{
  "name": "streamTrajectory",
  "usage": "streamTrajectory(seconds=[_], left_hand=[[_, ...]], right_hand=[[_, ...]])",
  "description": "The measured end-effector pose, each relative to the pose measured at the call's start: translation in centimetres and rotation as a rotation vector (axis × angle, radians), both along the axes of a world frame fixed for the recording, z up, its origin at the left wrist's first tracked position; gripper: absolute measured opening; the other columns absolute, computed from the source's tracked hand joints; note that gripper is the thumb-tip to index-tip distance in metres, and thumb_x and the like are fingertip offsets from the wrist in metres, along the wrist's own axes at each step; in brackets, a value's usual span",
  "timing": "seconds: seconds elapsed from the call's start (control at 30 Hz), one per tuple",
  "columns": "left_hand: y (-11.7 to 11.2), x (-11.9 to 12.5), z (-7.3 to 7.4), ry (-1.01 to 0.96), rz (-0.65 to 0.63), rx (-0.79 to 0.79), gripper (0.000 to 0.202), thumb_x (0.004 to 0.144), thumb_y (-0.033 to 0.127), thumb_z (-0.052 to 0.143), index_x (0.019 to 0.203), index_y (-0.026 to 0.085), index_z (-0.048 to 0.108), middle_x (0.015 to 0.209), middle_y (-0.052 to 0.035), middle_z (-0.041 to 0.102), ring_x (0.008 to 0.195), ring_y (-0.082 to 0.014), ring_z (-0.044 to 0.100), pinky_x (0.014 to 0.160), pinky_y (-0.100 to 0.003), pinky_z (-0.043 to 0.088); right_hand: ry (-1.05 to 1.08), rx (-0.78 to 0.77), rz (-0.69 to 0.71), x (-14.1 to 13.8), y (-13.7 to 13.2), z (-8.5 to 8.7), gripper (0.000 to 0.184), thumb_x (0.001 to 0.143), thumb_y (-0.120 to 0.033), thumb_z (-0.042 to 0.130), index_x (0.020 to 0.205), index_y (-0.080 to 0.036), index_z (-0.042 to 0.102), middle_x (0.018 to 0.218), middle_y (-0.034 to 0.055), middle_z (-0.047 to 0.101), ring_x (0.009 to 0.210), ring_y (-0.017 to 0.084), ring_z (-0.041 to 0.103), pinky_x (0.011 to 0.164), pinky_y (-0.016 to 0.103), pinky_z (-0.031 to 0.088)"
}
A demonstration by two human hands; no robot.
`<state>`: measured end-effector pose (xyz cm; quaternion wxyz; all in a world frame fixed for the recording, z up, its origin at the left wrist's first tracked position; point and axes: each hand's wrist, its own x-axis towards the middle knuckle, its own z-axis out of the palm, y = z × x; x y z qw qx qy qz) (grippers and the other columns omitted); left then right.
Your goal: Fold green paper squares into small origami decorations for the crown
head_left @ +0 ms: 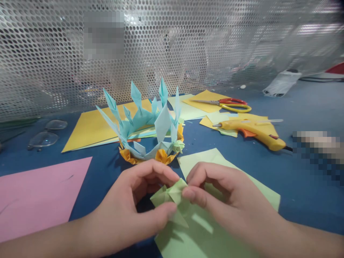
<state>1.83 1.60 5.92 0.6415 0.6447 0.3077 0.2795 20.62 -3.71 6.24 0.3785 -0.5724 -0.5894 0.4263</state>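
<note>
A small folded piece of light green paper (176,193) is pinched between my two hands, low in the middle of the view. My left hand (134,200) curls round its left side, thumb below and fingertips above. From the right, my right hand (223,193) nips its upper corner between thumb and index finger. Beneath them lies a flat light green sheet (215,233). Just beyond my fingers stands a blue folded-paper crown (142,120) with upright points and orange and green paper flowers (163,157) round its base.
Behind the crown lie yellow sheets (88,125) and scissors (223,103) with red and yellow handles. A yellow glue gun (249,130) rests on paper scraps at right. Eyeglasses (44,139) and a pink sheet (43,193) are left. A perforated metal screen (161,46) closes the back.
</note>
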Motion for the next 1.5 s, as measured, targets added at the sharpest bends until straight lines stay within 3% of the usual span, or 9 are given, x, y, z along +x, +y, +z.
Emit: streamTrajectory(seconds=[0.23, 0.5, 0.67, 0.83, 0.93, 1.07, 1.2, 1.37, 1.5], left_hand=[[0.0, -0.1, -0.2, 0.035, 0.002, -0.03, 0.021, 0.072, 0.007, 0.074, 0.08, 0.024, 0.064, 0.073, 0.0091, 0.064, 0.067, -0.0051, 0.06, 0.063, -0.009, 0.048], [-0.2, 0.4, 0.2, 0.113, -0.019, 0.073, 0.032, 0.068, -0.002, 0.067, 0.083, 0.026, 0.064, 0.071, 0.0103, 0.065, 0.065, -0.0038, 0.062, 0.062, -0.007, 0.048], [-0.4, 0.4, 0.0, 0.116, -0.025, 0.061, 0.02, 0.073, 0.009, 0.072, 0.084, 0.024, 0.064, 0.068, 0.0082, 0.066, 0.062, -0.006, 0.064, 0.061, -0.011, 0.052], [-0.3, 0.3, -0.1, 0.123, -0.01, 0.16, 0.03, 0.07, -0.001, 0.067, 0.083, 0.026, 0.067, 0.072, 0.009, 0.073, 0.067, -0.0066, 0.069, 0.065, -0.01, 0.052], [-0.5, 0.1, -0.2, 0.132, 0.05, 0.261, 0.033, 0.072, 0.001, 0.069, 0.089, 0.029, 0.068, 0.077, 0.0098, 0.073, 0.072, -0.0067, 0.069, 0.07, -0.01, 0.052], [-0.7, -0.1, -0.1, 0.055, 0.126, 0.211, 0.033, 0.08, 0.013, 0.07, 0.103, 0.035, 0.063, 0.084, 0.0089, 0.067, 0.077, -0.0082, 0.066, 0.07, -0.012, 0.053], [-0.5, 0.0, 0.0, 0.036, 0.157, 0.144, 0.031, 0.081, 0.016, 0.07, 0.104, 0.035, 0.061, 0.084, 0.0073, 0.062, 0.08, -0.0095, 0.064, 0.072, -0.014, 0.053], [0.0, 0.5, 0.4, 0.089, 0.171, -0.046, 0.008, 0.076, 0.017, 0.072, 0.076, 0.021, 0.065, 0.072, 0.0037, 0.066, 0.068, -0.0104, 0.061, 0.063, -0.016, 0.05], [0.0, 0.3, 0.2, 0.062, 0.154, -0.145, 0.007, 0.075, 0.019, 0.074, 0.073, 0.02, 0.067, 0.068, 0.0038, 0.069, 0.066, -0.0103, 0.061, 0.062, -0.017, 0.049]], right_hand=[[-0.07, 0.182, 0.08, 0.2, -0.7, -0.5, 0.019, 0.083, -0.025, 0.06, 0.065, -0.022, 0.053, 0.062, -0.0033, 0.059, 0.056, 0.012, 0.053, 0.052, 0.022, 0.042], [-0.039, 0.334, 0.101, 0.0, -0.5, -0.6, 0.012, 0.08, -0.016, 0.068, 0.074, -0.023, 0.061, 0.065, -0.0066, 0.063, 0.056, 0.007, 0.057, 0.054, 0.014, 0.044], [-0.106, 0.431, 0.165, 0.2, -0.8, -0.6, 0.014, 0.085, -0.01, 0.062, 0.075, -0.02, 0.06, 0.066, -0.003, 0.065, 0.056, 0.008, 0.06, 0.055, 0.013, 0.047], [-0.097, 0.576, 0.216, 0.5, -0.7, -0.6, 0.021, 0.087, -0.001, 0.055, 0.081, -0.02, 0.06, 0.072, -0.0012, 0.065, 0.065, 0.008, 0.063, 0.062, 0.012, 0.05], [-0.123, 0.563, 0.203, 0.5, -0.6, -0.4, 0.013, 0.085, -0.011, 0.069, 0.09, -0.021, 0.061, 0.075, -0.0025, 0.065, 0.065, 0.008, 0.063, 0.064, 0.012, 0.051], [-0.126, 0.47, 0.189, 0.4, -0.7, -0.7, 0.053, 0.073, -0.019, 0.083, 0.114, -0.025, 0.05, 0.094, -0.0025, 0.067, 0.078, 0.011, 0.066, 0.072, 0.015, 0.054], [-0.096, 0.39, 0.104, 0.4, -0.7, -1.3, 0.046, 0.082, -0.004, 0.063, 0.116, -0.032, 0.048, 0.086, -0.0068, 0.067, 0.076, 0.009, 0.066, 0.073, 0.016, 0.054], [-0.022, 0.407, 0.005, 0.6, -0.2, -1.0, 0.035, 0.085, -0.007, 0.059, 0.11, -0.03, 0.051, 0.077, -0.0063, 0.066, 0.074, 0.011, 0.066, 0.073, 0.019, 0.055], [0.003, 0.41, -0.056, 0.6, -0.1, -0.6, 0.024, 0.084, -0.008, 0.06, 0.096, -0.029, 0.058, 0.084, -0.0049, 0.067, 0.078, 0.01, 0.066, 0.073, 0.016, 0.055]])
